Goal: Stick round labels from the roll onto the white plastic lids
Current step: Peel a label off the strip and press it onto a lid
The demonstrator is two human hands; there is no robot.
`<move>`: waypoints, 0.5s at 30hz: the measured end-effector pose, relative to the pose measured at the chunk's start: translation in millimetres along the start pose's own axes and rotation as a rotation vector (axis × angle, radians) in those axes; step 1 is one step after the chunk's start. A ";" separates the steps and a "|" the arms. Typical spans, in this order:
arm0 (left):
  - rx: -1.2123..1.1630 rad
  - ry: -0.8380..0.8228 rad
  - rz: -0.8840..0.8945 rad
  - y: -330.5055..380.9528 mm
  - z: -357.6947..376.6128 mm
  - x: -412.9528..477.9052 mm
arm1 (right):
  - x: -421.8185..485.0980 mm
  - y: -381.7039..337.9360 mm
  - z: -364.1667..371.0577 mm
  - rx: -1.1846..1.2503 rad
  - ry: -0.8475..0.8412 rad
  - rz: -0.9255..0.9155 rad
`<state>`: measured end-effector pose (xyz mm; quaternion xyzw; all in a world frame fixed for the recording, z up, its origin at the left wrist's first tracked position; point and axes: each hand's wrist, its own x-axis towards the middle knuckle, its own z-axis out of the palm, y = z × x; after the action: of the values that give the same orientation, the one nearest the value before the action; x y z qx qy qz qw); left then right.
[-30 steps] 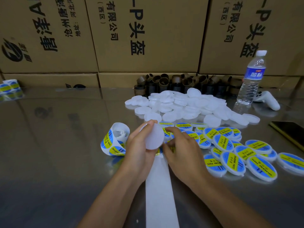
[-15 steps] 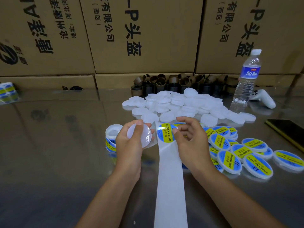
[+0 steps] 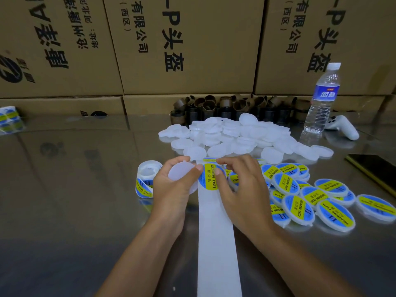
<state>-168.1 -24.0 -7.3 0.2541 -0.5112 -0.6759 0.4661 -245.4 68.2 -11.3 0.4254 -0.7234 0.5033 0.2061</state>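
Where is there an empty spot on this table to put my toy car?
Biggest bare patch: the left of the table, between the label roll, the cardboard boxes and the spare labels at the far edge. A smaller one: front right, nearer than the labelled lids. Crowded: the middle and right, with blank lids and the backing strip.

Left hand and right hand sit close together, fingers curled, thumbs nearly touching.

Blank lids behind labelled lids
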 end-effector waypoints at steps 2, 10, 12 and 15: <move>-0.013 -0.012 -0.011 0.8 1.4 -0.8 | 0.5 -0.8 -0.4 0.013 -0.015 -0.008; -0.107 -0.070 -0.075 6.5 5.2 -5.3 | 2.7 3.0 0.8 0.112 -0.069 -0.008; -0.128 -0.079 -0.090 7.0 5.3 -5.9 | 2.8 2.9 0.9 0.116 -0.066 0.001; -0.161 -0.087 -0.112 7.1 4.2 -6.6 | 2.8 1.6 0.6 0.106 -0.031 -0.017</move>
<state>-166.0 -16.6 -0.1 0.2145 -0.4601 -0.7502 0.4237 -248.2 66.7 -10.4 0.4495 -0.6952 0.5326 0.1762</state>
